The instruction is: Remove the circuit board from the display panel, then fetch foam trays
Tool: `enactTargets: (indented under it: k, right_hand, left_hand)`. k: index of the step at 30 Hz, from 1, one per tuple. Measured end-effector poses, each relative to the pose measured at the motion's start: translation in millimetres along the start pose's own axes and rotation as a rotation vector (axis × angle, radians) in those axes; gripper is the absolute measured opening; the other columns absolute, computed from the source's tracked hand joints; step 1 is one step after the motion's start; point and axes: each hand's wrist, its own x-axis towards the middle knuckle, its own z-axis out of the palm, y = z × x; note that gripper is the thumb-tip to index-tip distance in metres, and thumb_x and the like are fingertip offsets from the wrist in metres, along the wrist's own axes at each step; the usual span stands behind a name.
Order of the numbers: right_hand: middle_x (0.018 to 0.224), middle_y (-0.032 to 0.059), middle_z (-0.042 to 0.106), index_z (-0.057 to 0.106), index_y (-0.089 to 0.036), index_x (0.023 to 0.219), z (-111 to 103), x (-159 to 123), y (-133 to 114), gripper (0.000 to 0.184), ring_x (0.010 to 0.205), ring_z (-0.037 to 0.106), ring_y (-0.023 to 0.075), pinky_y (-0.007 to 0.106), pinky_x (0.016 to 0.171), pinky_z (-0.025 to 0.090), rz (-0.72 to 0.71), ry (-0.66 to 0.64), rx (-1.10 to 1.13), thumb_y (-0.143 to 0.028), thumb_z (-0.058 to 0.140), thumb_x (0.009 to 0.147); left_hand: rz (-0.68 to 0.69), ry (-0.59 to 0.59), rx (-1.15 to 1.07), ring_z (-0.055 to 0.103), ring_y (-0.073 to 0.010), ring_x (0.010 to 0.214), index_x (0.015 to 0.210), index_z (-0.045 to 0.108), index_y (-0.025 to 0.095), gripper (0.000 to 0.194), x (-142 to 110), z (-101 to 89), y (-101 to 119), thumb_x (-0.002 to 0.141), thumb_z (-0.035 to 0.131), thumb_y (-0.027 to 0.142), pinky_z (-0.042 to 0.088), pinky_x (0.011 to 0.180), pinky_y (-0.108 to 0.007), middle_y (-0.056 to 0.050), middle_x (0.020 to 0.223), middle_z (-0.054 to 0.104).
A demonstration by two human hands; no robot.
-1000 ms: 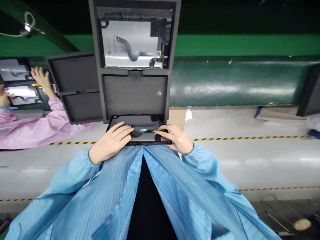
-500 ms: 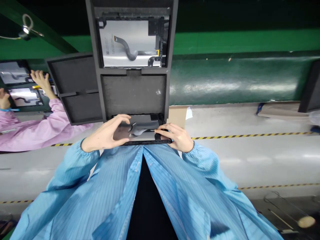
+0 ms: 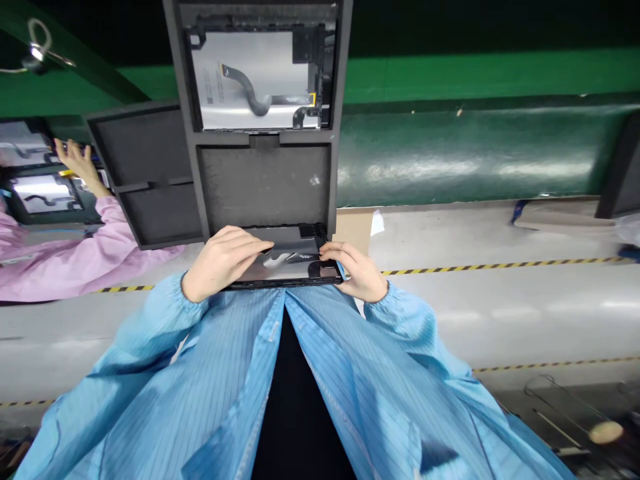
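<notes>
We rest our left hand (image 3: 223,261) flat, fingers spread, on the panel (image 3: 293,261) in the nearest slot of the foam tray (image 3: 265,187); our right hand (image 3: 356,272) pinches the panel's right edge with curled fingers

I was looking at an electronics assembly line. Beyond my left hand (image 3: 220,263) stood a dark foam tray (image 3: 260,183) with an opened tablet (image 3: 255,80) in its far pocket. A green conveyor belt (image 3: 475,150) ran past my right hand (image 3: 357,273). Left of my left hand, a co-worker's pink anti-static sleeve (image 3: 65,257) reached toward similar trays.
</notes>
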Motion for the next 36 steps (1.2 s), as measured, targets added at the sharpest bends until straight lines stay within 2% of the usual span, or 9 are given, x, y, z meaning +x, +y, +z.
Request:
enactTargets:
  k: [4,7,10,13,17,23,27,31,36]
  right_hand:
    - [0.115,0.0121,0.065,0.06,-0.019,0.108,1.4,-1.6,-2.0,0.016,0.103,0.067,0.0197,0.032,0.087,0.058,0.01,0.04,-0.032,-0.03,0.055,0.098]
    - [0.109,0.0101,0.068,0.061,-0.02,0.104,1.4,-2.7,-3.1,0.012,0.1,0.068,0.0189,0.03,0.084,0.057,-0.011,0.036,-0.072,-0.027,0.055,0.098]
    - [0.105,0.0085,0.071,0.061,-0.019,0.103,0.4,-2.1,-3.6,0.01,0.102,0.067,0.0187,0.03,0.086,0.056,-0.049,0.046,-0.062,-0.025,0.054,0.098]
    - [0.103,0.0077,0.072,0.061,-0.019,0.103,-0.6,-1.1,-3.2,0.01,0.101,0.067,0.0183,0.03,0.086,0.056,-0.075,0.059,-0.046,-0.025,0.056,0.098]
    - [0.104,0.0076,0.072,0.062,-0.019,0.103,-0.9,-1.4,-2.2,0.014,0.102,0.067,0.0187,0.031,0.086,0.056,-0.058,0.035,-0.036,-0.029,0.053,0.099]
    - [0.104,0.007,0.072,0.061,-0.019,0.103,-1.6,-1.8,-1.9,0.011,0.102,0.067,0.0188,0.031,0.086,0.057,-0.08,0.042,-0.037,-0.026,0.055,0.098]
    - [0.104,0.0062,0.072,0.061,-0.019,0.103,-2.4,-0.9,-2.0,0.009,0.099,0.068,0.0182,0.03,0.086,0.058,-0.095,0.05,-0.031,-0.023,0.055,0.097]
    - [0.102,0.0059,0.073,0.061,-0.02,0.101,-2.3,-0.3,-2.0,0.008,0.099,0.068,0.0182,0.03,0.087,0.058,-0.083,0.052,-0.024,-0.026,0.056,0.097]
    - [0.101,0.0048,0.073,0.062,-0.021,0.1,-1.5,-0.2,-1.3,0.007,0.097,0.069,0.0173,0.03,0.088,0.058,-0.078,0.065,-0.027,-0.026,0.057,0.096]
  left_hand:
    - [0.087,-0.082,0.104,0.068,-0.0158,0.087,0.129,0.063,0.02,0.034,0.6,-5.0,4.5,0.1,0.047,0.014,0.049,0.086,-0.035,-0.005,0.099,0.076]
    - [0.142,-0.103,0.195,0.067,-0.0164,0.086,0.124,0.065,0.019,0.032,0.7,-6.3,6.3,0.1,0.044,0.013,0.05,0.087,-0.037,-0.005,0.098,0.076]
    - [0.169,-0.082,0.257,0.068,-0.0191,0.094,0.12,0.065,0.014,0.03,-0.5,-6.4,5.9,0.1,0.043,0.011,0.051,0.089,-0.038,-0.009,0.109,0.075]
    - [0.164,-0.079,0.221,0.067,-0.0218,0.106,0.124,0.063,0.013,0.033,-2.4,-5.7,4.5,0.1,0.042,0.01,0.051,0.092,-0.039,-0.012,0.124,0.07]
    - [0.163,-0.061,0.146,0.068,-0.0205,0.105,0.132,0.058,0.013,0.037,-4.4,-3.9,2.6,0.099,0.042,0.008,0.05,0.093,-0.037,-0.011,0.118,0.072]
    - [0.178,-0.042,0.174,0.068,-0.0209,0.103,0.118,0.066,0.011,0.03,-6.4,-5.7,1.3,0.098,0.045,0.008,0.049,0.092,-0.038,-0.012,0.111,0.074]
    - [0.184,-0.136,0.208,0.068,-0.021,0.099,0.105,0.071,0.01,0.027,-11.7,-8.5,1.0,0.1,0.044,0.013,0.05,0.089,-0.038,-0.011,0.105,0.074]
    - [0.15,-0.231,0.164,0.065,-0.0227,0.105,0.102,0.073,0.011,0.027,-18.6,-11.5,0.8,0.099,0.046,0.015,0.05,0.09,-0.04,-0.011,0.111,0.073]
    - [0.112,-0.232,0.15,0.065,-0.0222,0.105,0.098,0.073,0.011,0.03,-20.8,-15.8,7.3,0.096,0.042,0.009,0.051,0.091,-0.037,-0.011,0.11,0.073]
